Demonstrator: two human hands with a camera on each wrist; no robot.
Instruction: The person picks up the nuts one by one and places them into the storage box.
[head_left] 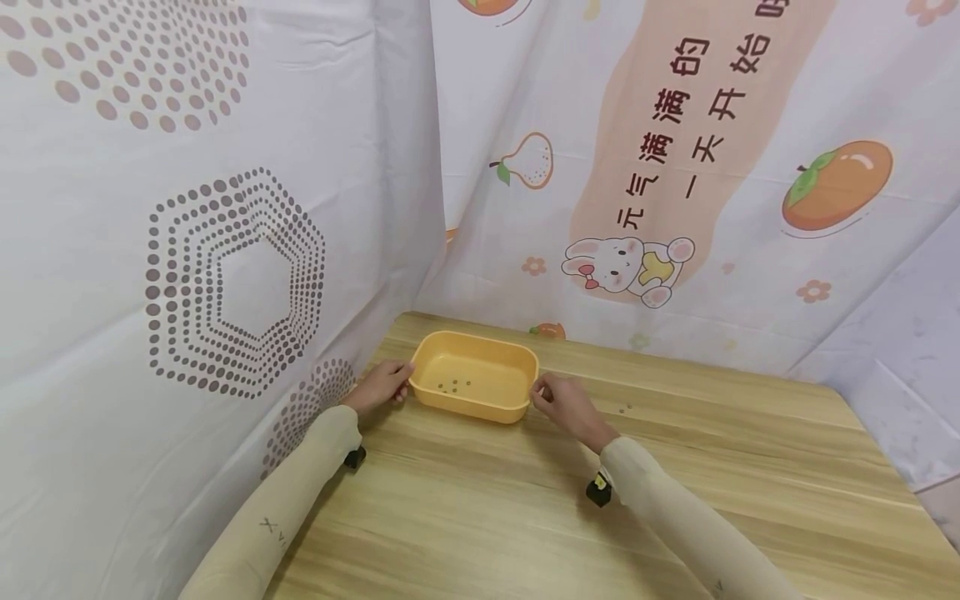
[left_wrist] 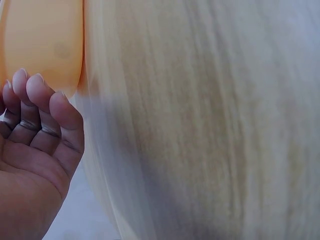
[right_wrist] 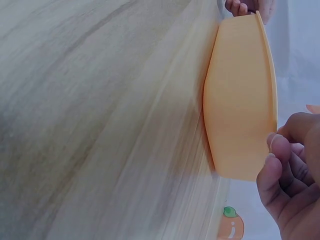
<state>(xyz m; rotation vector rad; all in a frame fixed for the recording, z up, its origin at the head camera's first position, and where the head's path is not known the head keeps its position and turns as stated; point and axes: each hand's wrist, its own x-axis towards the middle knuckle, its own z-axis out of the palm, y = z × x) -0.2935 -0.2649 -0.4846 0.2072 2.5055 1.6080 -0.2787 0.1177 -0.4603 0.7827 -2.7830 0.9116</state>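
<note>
A shallow yellow-orange plastic basin (head_left: 468, 408) with rounded corners sits on the wooden table. Several tiny dark round pieces (head_left: 454, 382) lie on its floor, too small to identify. My left hand (head_left: 382, 384) grips the rim at the basin's left end. In the left wrist view, the curled fingers (left_wrist: 62, 112) of that hand are against the basin wall (left_wrist: 45, 45), while the thumb is mostly hidden. At the opposite end, my right hand (head_left: 567, 406) pinches the rim. The right wrist view shows its fingertips (right_wrist: 270, 167) at the edge of the basin (right_wrist: 240, 100).
Two more tiny dark pieces (head_left: 626, 409) lie on the wooden table (head_left: 465, 508), right of the right hand. A printed white cloth (head_left: 517, 283) hangs behind the table's back edge. Another patterned cloth (head_left: 360, 217) runs along the left side, close to the left arm.
</note>
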